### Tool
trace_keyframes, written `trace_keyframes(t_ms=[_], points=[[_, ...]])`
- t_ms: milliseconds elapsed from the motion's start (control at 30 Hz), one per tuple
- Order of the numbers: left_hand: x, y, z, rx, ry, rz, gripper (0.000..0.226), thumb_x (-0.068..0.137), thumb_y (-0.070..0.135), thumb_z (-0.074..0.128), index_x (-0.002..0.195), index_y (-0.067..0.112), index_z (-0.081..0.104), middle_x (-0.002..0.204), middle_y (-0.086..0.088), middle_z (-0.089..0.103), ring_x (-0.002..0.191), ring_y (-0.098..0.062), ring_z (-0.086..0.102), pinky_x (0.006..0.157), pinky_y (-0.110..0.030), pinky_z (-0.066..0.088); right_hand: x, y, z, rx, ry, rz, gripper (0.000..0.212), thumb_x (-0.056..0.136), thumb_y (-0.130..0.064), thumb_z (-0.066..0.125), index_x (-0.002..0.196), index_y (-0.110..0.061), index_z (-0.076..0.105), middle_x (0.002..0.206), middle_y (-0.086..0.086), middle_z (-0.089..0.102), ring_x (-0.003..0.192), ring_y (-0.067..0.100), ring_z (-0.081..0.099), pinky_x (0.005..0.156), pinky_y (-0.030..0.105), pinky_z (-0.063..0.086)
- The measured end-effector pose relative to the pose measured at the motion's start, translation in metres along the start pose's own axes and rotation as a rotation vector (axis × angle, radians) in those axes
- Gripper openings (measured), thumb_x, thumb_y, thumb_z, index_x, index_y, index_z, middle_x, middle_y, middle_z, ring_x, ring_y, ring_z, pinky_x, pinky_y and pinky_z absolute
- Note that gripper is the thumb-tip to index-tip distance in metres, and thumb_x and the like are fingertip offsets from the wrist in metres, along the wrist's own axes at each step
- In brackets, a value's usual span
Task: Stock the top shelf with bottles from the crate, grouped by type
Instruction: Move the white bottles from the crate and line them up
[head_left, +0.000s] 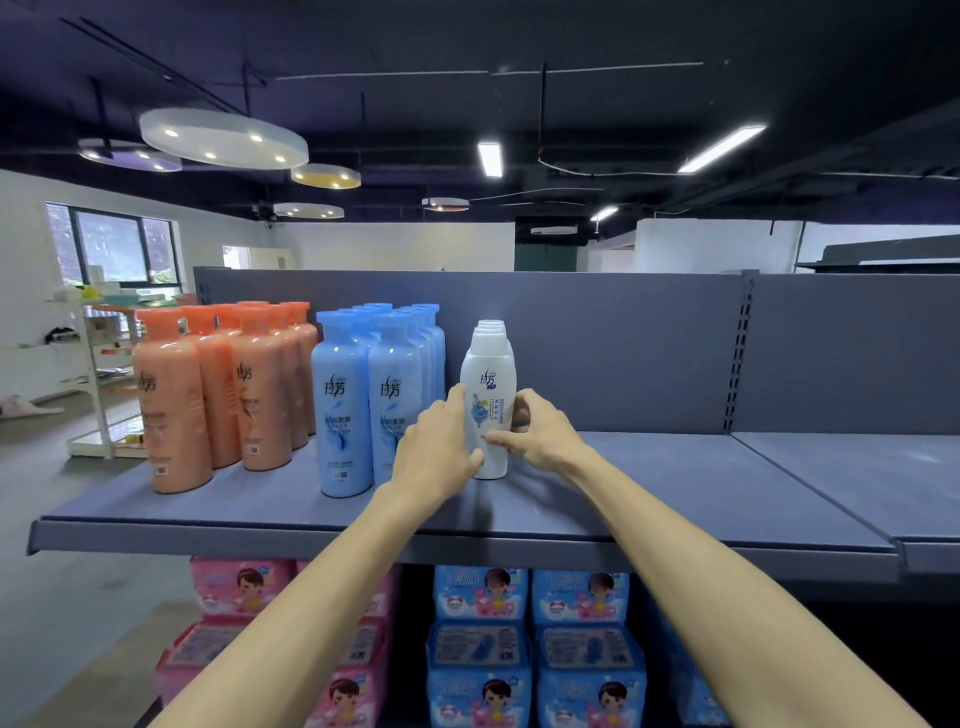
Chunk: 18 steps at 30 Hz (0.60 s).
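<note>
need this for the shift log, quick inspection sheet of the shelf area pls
surface: grey top shelf, bare to the right of the bottles
job's things: orange bottles, blue bottles and white bottles stand upright in separate groups, in that order from the left; crate not in view
clutter: nothing seen
grippers: left hand and right hand both grip the front white bottle
cables: thin wires under the ceiling
surroundings: pink packs and blue packs on the shelf below; ceiling lamps
</note>
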<state>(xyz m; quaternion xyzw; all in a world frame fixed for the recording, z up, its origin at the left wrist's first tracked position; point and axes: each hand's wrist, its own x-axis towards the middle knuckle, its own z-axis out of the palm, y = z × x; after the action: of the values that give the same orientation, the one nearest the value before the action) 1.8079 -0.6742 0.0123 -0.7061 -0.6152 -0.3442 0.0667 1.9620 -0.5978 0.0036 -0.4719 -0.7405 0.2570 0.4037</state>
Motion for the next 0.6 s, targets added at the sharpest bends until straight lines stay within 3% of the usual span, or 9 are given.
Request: trace_keyframes(t_ms=[133, 267, 367, 467, 600], points=[[-0.006, -0.004, -0.003, -0.031, -0.023, -0.005, 0.06, 0.081, 0.026, 0.067, 0.133, 0.022, 0.037, 0.106, -0.003, 0.057, 0.102, -0.026, 0.056, 0.075, -0.035, 0.045, 0.004, -0.001, 0.001, -0.012, 0.004, 0.006, 0.045, 0.081, -0.021, 0.081, 0.116, -0.014, 0.054, 0.115, -0.002, 0.067, 0.101, 0.017, 0.066, 0.073, 0.023, 0.054], [-0.01, -0.008, -0.005, -0.032, -0.036, -0.01, 0.061, 0.082, 0.027, 0.067, 0.134, 0.019, 0.036, 0.118, -0.006, 0.059, 0.115, -0.028, 0.056, 0.086, -0.043, 0.047, 0.01, 0.002, 0.001, -0.021, -0.01, 0.034, 0.045, 0.079, -0.023, 0.082, 0.114, -0.015, 0.054, 0.113, -0.001, 0.068, 0.101, 0.017, 0.067, 0.084, 0.04, 0.059], [-0.014, -0.009, -0.008, -0.027, -0.042, -0.007, 0.063, 0.083, 0.026, 0.066, 0.137, 0.017, 0.034, 0.121, -0.007, 0.058, 0.118, -0.026, 0.053, 0.089, -0.042, 0.045, 0.013, 0.005, 0.002, -0.014, -0.011, 0.058, 0.045, 0.078, -0.025, 0.083, 0.113, -0.015, 0.055, 0.112, 0.0, 0.069, 0.102, 0.018, 0.067, 0.087, 0.044, 0.058], [-0.018, -0.008, -0.011, -0.024, -0.053, 0.002, 0.066, 0.084, 0.027, 0.066, 0.14, 0.016, 0.032, 0.124, -0.007, 0.057, 0.121, -0.026, 0.052, 0.09, -0.043, 0.044, 0.01, 0.002, 0.003, -0.054, 0.014, 0.064, 0.044, 0.079, -0.027, 0.082, 0.113, -0.013, 0.057, 0.112, 0.002, 0.069, 0.101, 0.02, 0.066, 0.087, 0.041, 0.057], [-0.024, -0.005, -0.016, -0.022, -0.062, 0.006, 0.063, 0.083, 0.028, 0.066, 0.137, 0.017, 0.035, 0.122, -0.008, 0.059, 0.119, -0.026, 0.053, 0.089, -0.043, 0.046, -0.001, -0.001, 0.007, -0.073, 0.086, 0.091, 0.043, 0.079, -0.029, 0.08, 0.11, -0.013, 0.054, 0.111, 0.003, 0.067, 0.106, 0.02, 0.061, 0.079, 0.028, 0.048]])
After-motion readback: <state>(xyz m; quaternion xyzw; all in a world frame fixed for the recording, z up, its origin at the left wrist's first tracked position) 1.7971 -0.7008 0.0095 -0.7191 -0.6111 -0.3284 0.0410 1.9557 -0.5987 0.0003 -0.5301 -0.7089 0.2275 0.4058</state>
